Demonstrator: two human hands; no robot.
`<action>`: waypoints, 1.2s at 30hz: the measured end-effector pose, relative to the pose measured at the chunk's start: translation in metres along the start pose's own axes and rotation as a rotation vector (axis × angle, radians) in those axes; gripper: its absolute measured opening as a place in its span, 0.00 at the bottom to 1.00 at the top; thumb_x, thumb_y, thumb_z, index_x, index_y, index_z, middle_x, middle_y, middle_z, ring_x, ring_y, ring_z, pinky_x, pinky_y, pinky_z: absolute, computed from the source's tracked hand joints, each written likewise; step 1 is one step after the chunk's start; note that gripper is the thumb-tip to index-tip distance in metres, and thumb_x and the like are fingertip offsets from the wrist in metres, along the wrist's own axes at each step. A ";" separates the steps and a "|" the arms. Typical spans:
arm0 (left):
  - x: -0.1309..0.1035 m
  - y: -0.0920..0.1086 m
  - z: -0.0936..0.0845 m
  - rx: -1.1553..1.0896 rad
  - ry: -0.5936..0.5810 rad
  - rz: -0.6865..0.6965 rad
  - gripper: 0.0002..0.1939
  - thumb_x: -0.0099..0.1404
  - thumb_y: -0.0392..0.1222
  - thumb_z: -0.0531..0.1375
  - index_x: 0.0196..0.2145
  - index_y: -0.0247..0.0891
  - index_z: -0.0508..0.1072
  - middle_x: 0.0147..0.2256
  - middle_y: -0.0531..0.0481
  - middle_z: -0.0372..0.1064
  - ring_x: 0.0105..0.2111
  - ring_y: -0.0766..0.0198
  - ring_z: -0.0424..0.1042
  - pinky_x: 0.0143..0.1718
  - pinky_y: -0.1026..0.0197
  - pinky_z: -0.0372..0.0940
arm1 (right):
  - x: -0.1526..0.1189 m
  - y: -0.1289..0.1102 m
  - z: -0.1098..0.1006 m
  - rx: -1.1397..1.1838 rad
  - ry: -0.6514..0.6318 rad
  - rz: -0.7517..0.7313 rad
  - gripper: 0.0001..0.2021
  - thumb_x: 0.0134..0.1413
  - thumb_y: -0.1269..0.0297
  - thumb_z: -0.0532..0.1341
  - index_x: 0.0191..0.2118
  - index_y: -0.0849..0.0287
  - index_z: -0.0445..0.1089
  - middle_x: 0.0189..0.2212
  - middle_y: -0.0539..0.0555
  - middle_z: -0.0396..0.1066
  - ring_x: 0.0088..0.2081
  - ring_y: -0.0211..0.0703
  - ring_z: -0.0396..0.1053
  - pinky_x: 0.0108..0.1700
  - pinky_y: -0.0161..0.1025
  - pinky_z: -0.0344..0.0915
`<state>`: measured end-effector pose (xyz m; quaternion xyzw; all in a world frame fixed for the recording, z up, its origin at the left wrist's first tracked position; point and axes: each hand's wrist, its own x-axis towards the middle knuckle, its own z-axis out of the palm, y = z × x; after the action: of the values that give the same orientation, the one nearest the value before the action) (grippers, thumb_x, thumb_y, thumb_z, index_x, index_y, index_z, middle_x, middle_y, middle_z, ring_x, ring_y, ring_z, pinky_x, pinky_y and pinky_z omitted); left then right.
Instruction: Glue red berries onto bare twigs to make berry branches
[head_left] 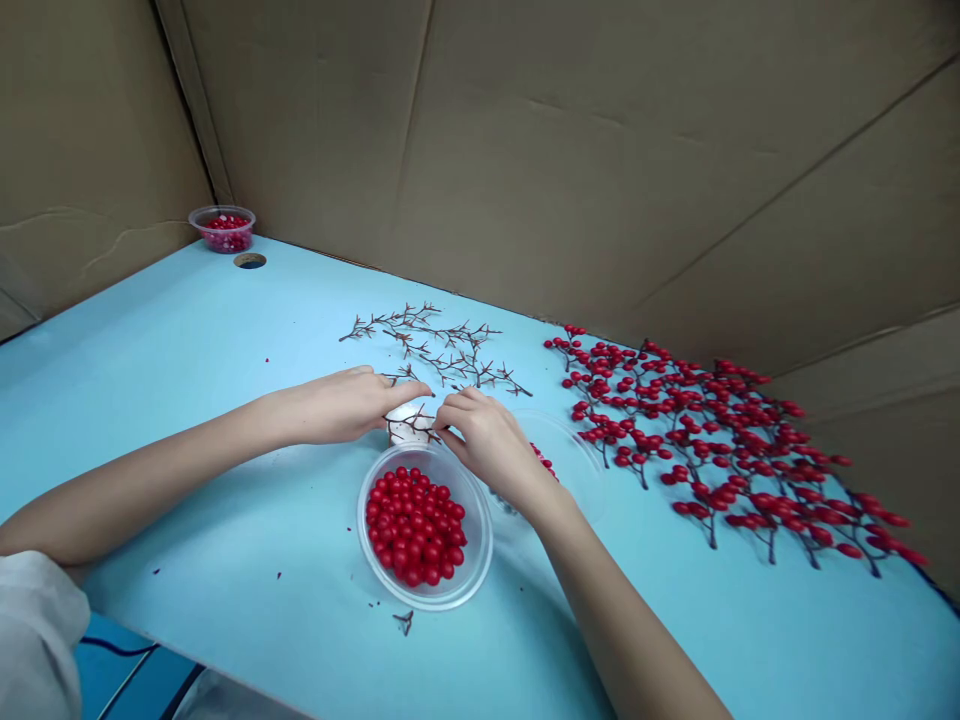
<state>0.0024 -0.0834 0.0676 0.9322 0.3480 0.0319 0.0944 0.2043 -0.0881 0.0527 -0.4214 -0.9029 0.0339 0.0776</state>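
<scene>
Between my two hands is a bare brown artificial twig [414,428], held above a small white object [405,412] whose kind I cannot make out. My left hand [349,405] grips the twig's left end, its index finger stretched out over the white object. At the other end, my right hand [487,440] pinches the twig between thumb and fingers. Just in front stands a clear plastic bowl [480,560] with many loose red berries [415,525]. Another clear container [581,455] with some red bits is partly hidden behind my right hand.
Bare branches [450,350] lie beyond my hands. Many berry-covered branches [697,430] fill the right side of the blue table [225,500]. A tub of red berries [225,230] stands in the far left corner by a round hole [250,261]. Cardboard walls [525,150] enclose the back.
</scene>
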 end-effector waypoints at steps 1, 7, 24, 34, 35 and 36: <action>0.000 0.000 0.000 0.000 0.000 0.006 0.21 0.61 0.35 0.49 0.52 0.43 0.51 0.32 0.52 0.67 0.30 0.64 0.64 0.33 0.64 0.56 | 0.000 0.000 0.000 -0.004 0.000 -0.003 0.07 0.50 0.72 0.55 0.23 0.60 0.64 0.25 0.52 0.67 0.32 0.40 0.58 0.32 0.35 0.52; 0.001 0.002 0.000 0.010 0.006 0.014 0.21 0.60 0.34 0.50 0.51 0.41 0.52 0.31 0.51 0.67 0.29 0.64 0.65 0.33 0.63 0.56 | -0.001 -0.001 -0.001 -0.010 0.004 -0.011 0.07 0.50 0.73 0.55 0.24 0.60 0.65 0.25 0.52 0.67 0.32 0.40 0.58 0.32 0.35 0.52; 0.000 -0.002 0.000 0.020 0.076 -0.016 0.21 0.60 0.35 0.49 0.52 0.40 0.52 0.27 0.53 0.69 0.27 0.64 0.64 0.33 0.63 0.55 | 0.000 0.003 0.000 0.117 0.109 0.006 0.06 0.48 0.73 0.57 0.23 0.60 0.66 0.24 0.52 0.67 0.34 0.42 0.59 0.34 0.36 0.54; 0.000 0.002 0.001 0.008 0.022 -0.004 0.20 0.60 0.35 0.49 0.51 0.40 0.53 0.24 0.54 0.67 0.25 0.64 0.64 0.29 0.64 0.54 | 0.001 0.001 0.002 0.101 0.053 0.002 0.06 0.47 0.73 0.57 0.23 0.60 0.68 0.24 0.52 0.69 0.35 0.43 0.59 0.36 0.38 0.55; 0.000 0.003 0.000 0.015 0.017 -0.005 0.21 0.60 0.35 0.50 0.51 0.40 0.53 0.24 0.54 0.67 0.25 0.64 0.64 0.29 0.65 0.54 | 0.001 0.001 0.002 0.096 0.047 0.007 0.07 0.47 0.73 0.57 0.22 0.60 0.68 0.24 0.52 0.69 0.35 0.43 0.59 0.36 0.38 0.55; 0.000 0.003 0.000 0.024 0.012 -0.005 0.21 0.60 0.35 0.50 0.51 0.40 0.53 0.23 0.55 0.66 0.25 0.64 0.64 0.28 0.65 0.54 | 0.001 0.001 0.002 0.092 0.043 0.012 0.07 0.48 0.73 0.57 0.22 0.60 0.67 0.24 0.52 0.69 0.35 0.43 0.59 0.36 0.38 0.55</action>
<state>0.0041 -0.0856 0.0678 0.9321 0.3515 0.0332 0.0812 0.2044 -0.0865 0.0511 -0.4233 -0.8960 0.0666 0.1161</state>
